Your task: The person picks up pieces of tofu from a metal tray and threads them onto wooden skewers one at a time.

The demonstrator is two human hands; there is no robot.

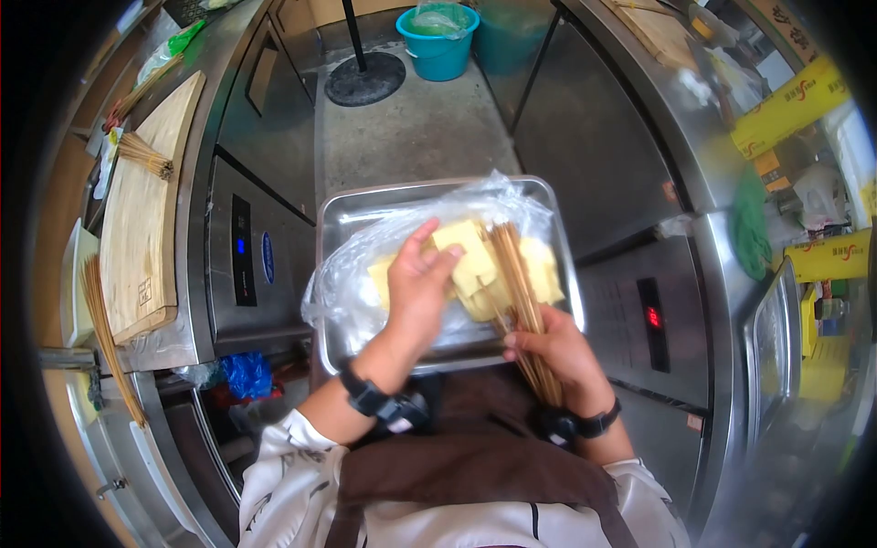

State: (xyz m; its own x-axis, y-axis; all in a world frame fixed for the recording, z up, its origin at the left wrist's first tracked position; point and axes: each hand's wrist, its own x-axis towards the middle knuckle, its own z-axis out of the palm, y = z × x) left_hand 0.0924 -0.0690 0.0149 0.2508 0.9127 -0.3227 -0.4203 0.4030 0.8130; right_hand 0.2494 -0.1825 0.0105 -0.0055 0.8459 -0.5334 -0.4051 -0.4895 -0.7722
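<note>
Between the thumb and fingers of my left hand (pixel 417 285) is a flat, pale yellow square slice (pixel 470 258), which looks like tofu. My right hand (pixel 559 354) is closed around a thick bundle of bamboo skewers (pixel 519 274), their upper ends leaning over the tray. One skewer (pixel 498 301) stands apart from the bundle, its upper end at the yellow slices. More yellow slices (pixel 541 267) lie behind and beside both hands, on a clear plastic bag (pixel 352 274). The bag is spread inside a steel tray (pixel 429 185) in front of my apron.
Steel cabinets (pixel 594 119) flank the tray on both sides. On the left counter, a wooden board (pixel 146 237) carries a bundle of skewers (pixel 144 155); longer sticks (pixel 110 338) lean nearby. A teal bucket (pixel 438 50) and a round black stand base (pixel 365 79) are on the floor ahead.
</note>
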